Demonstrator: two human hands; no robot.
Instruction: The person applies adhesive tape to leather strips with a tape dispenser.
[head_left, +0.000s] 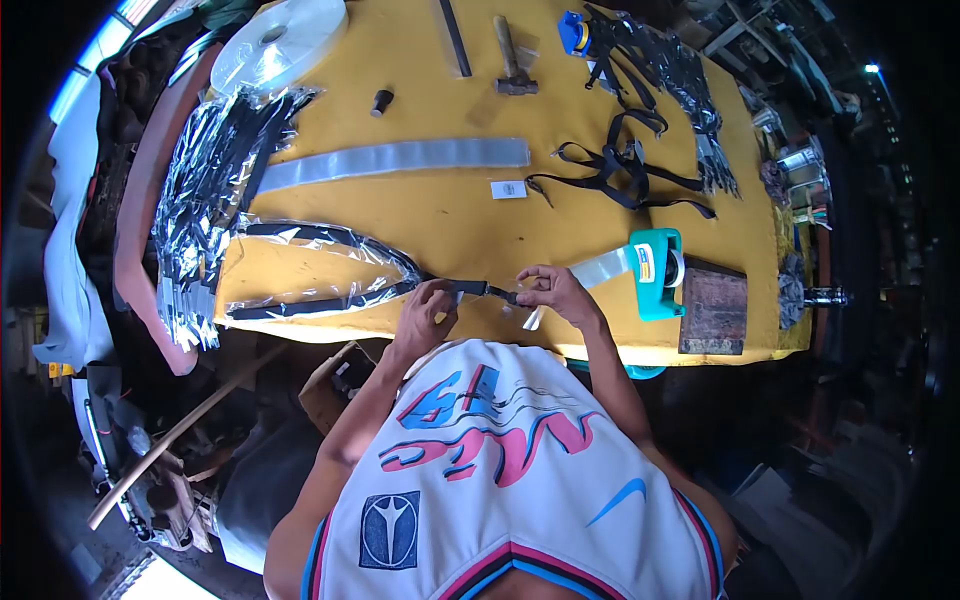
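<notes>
A black strap [335, 235] in a clear plastic sleeve forms a long loop on the yellow table, narrowing toward my hands. My left hand [430, 312] is closed on the strap where the loop's two sides meet. My right hand [555, 294] pinches the strap's narrow end, where a small dark clip seems to be; its detail is too small to tell. Just right of that hand, a strip of clear tape [603, 268] runs to a green tape dispenser [657, 298]. Below the right fingers hangs a small pale piece [533, 319].
Several bagged straps [205, 200] are piled at left, beside a flat clear sleeve [400, 160]. A black harness [630, 175], white card [508, 190], hammer [515, 70] and large plastic roll [275, 40] lie farther back. A dark worn plate [713, 310] sits at the right front edge.
</notes>
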